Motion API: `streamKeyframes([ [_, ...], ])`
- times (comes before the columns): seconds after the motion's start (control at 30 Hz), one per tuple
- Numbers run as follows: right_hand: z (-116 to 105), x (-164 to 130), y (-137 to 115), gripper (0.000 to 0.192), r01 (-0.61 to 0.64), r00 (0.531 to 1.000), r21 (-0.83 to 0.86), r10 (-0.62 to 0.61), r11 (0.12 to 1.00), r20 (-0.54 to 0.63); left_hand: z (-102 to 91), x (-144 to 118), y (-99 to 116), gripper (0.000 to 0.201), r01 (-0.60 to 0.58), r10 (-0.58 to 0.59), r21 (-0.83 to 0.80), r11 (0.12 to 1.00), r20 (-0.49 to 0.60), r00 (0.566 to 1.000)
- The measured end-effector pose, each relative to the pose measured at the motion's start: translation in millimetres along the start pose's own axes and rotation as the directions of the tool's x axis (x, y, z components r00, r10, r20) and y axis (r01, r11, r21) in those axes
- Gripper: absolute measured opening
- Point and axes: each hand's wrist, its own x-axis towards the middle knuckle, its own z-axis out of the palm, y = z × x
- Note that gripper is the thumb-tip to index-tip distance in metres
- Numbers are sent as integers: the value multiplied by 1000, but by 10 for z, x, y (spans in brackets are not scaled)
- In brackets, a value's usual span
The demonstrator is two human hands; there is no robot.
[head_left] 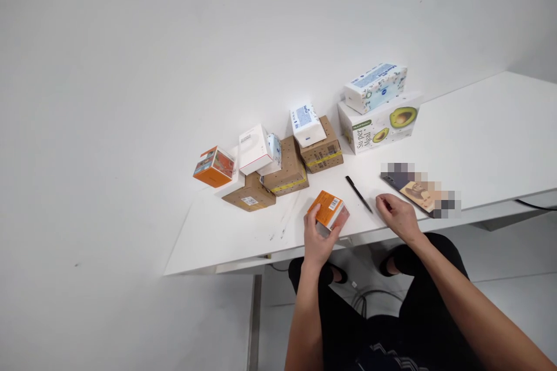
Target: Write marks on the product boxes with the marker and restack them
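Head view, looking down over the near edge of a white table (478,127) set against a white wall. My left hand (317,237) grips a small orange box (328,211) at the front edge of the table, fingers wrapped around its near end with the thumb on the left side; the box is tilted, one corner lifted, its barcode label facing up. My right hand (398,217) rests on the tabletop just to the right of the box, apart from it, fingers loosely curled and holding nothing. A black pen (359,193) lies on the table between my two hands, near the right fingertips but not touching them as far as I can tell. Just beyond my right hand lies a flat dark card or booklet (411,188), partly blurred out.

Further back, a row of boxes stands along the wall. At the left, an orange and blue box (214,166) leans beside a white box (255,149), which sits on brown cardboard cartons (287,174). A small white and blue pack (307,124) lies on top of another carton (324,151). At the right, a tissue pack (376,86) is stacked on a white box printed with avocados (380,124). My legs show below the table edge.
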Motion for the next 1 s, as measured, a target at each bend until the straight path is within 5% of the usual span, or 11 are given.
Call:
streamKeyframes([
  [0.13, 0, -1, 5, 25, -13, 1000, 5, 13, 1000, 7, 24, 33, -26, 70, 172, -171, -314, 934, 32, 985],
  [0.3, -4, -2, 8, 26, -5, 1000, -9, 5, 1000, 3, 28, 77, -71, 71, 308, -325, -454, 836, 43, 945],
  [1.0, -15, -5, -24, 27, 7, 1000, -8, -7, 1000, -2, -1, 133, -157, 68, 316, -324, -497, 808, 74, 943],
])
